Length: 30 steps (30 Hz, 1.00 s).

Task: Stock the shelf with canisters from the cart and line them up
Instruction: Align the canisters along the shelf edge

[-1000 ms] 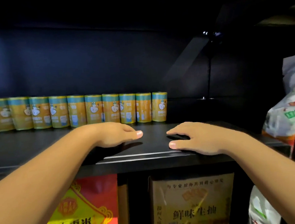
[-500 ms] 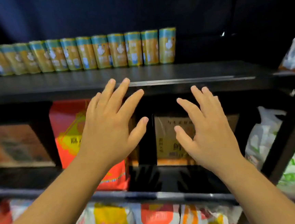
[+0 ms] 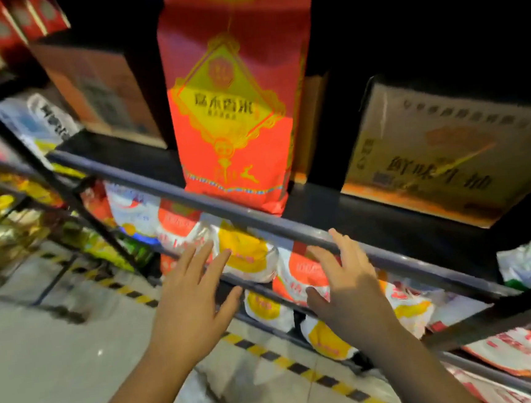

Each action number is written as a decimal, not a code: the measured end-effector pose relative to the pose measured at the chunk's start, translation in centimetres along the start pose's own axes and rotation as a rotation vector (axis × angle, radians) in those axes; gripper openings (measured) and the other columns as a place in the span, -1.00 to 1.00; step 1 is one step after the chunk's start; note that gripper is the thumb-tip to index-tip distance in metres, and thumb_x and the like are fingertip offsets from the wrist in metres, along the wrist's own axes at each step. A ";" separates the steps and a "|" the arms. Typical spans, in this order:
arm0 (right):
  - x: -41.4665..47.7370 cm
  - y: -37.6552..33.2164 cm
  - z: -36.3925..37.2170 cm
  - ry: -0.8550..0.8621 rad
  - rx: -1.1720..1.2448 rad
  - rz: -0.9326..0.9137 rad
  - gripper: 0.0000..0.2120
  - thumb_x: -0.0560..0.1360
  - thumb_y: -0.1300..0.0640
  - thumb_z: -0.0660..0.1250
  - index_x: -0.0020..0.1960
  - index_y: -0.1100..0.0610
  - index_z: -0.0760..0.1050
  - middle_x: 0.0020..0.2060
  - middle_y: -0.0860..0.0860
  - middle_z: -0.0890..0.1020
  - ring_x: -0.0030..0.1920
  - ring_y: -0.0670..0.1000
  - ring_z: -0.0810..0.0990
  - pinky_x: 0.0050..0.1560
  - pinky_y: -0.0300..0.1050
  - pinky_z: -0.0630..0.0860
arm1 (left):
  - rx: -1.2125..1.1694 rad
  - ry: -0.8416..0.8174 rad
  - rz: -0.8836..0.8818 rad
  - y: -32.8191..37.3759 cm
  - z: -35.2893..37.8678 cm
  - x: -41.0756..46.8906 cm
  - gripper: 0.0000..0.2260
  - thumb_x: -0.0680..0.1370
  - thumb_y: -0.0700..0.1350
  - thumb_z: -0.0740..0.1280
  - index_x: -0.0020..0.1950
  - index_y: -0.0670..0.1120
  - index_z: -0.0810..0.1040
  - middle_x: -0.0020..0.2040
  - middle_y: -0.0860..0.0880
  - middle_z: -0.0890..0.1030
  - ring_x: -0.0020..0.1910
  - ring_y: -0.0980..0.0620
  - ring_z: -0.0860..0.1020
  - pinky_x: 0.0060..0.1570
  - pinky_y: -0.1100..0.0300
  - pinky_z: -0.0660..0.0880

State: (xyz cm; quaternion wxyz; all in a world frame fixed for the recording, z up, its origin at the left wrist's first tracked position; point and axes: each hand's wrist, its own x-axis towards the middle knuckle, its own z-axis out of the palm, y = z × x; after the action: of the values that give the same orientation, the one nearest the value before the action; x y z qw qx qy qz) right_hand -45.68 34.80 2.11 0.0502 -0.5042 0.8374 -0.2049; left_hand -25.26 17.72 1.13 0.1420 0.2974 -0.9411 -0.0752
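- Dropping well below where it looked half a second ago, the view loses the row of canisters: they stood lined up at the back of the upper shelf then, and that shelf now lies out of sight above the top edge.
- The left hand is lower than before, level with the tier under the red bag. Its fingers are straight and spread, and it holds nothing.
- The right hand has come down too. Its fingers are spread and slightly bent, and it is also empty. Its fingertips reach up to the grey rail; whether they touch it cannot be told.
- The whole picture is tilted and smeared by motion, unlike the steadier earlier view.
- The red bag stands upright on the board behind the rail, with a cardboard box to its right and a brown box to its left.
- White and orange bags lie packed on the tiers beneath, just behind both hands.
- A black slanted post crosses the left side in front of further goods.
- Pale floor shows below, with a yellow-and-black striped strip along the foot of the rack.
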 end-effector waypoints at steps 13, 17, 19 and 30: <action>2.8 -10.0 11.4 -0.494 0.066 -0.283 -0.47 0.53 -0.10 0.30 0.49 -0.06 0.37 0.58 -0.02 0.16 0.58 0.05 0.09 0.52 0.09 0.21 | 0.026 -0.109 -0.598 -8.8 0.3 -12.2 -0.43 0.58 0.25 0.10 0.43 -0.05 0.51 0.43 -0.16 0.50 0.38 -0.30 0.46 0.19 -0.23 0.51; 5.1 -15.2 13.7 -0.631 0.024 -0.399 -0.49 0.60 -0.09 0.24 0.53 -0.08 0.29 0.51 -0.11 0.24 0.52 -0.06 0.14 0.52 -0.11 0.14 | 0.060 -0.142 -0.711 -12.4 -0.4 -13.9 -0.42 0.60 0.30 0.03 0.44 0.01 0.51 0.41 -0.14 0.52 0.38 -0.29 0.47 0.17 -0.22 0.52; 6.5 -17.7 15.0 -0.661 0.008 -0.450 -0.49 0.61 -0.09 0.24 0.54 -0.09 0.27 0.48 -0.15 0.27 0.50 -0.11 0.19 0.48 -0.20 0.15 | 0.048 -0.144 -0.759 -14.4 -0.8 -14.8 -0.39 0.62 0.32 -0.02 0.42 -0.01 0.52 0.38 -0.14 0.55 0.35 -0.28 0.51 0.15 -0.21 0.54; 17.4 -40.1 26.1 -0.751 -0.019 -0.776 -0.51 0.59 -0.01 0.21 0.51 -0.03 0.31 0.51 -0.08 0.25 0.53 -0.03 0.17 0.51 -0.02 0.21 | -0.013 -0.112 -0.977 -27.3 -4.6 -22.1 -0.38 0.63 0.33 -0.03 0.34 -0.02 0.59 0.25 -0.09 0.63 0.18 -0.22 0.62 -0.06 -0.12 0.62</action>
State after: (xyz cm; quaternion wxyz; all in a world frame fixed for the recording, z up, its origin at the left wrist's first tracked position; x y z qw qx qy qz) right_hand -13.54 -4.17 -3.74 0.2620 -0.8155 0.5161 -0.0064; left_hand 8.14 8.18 -5.59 0.0410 0.6987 -0.6973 -0.1546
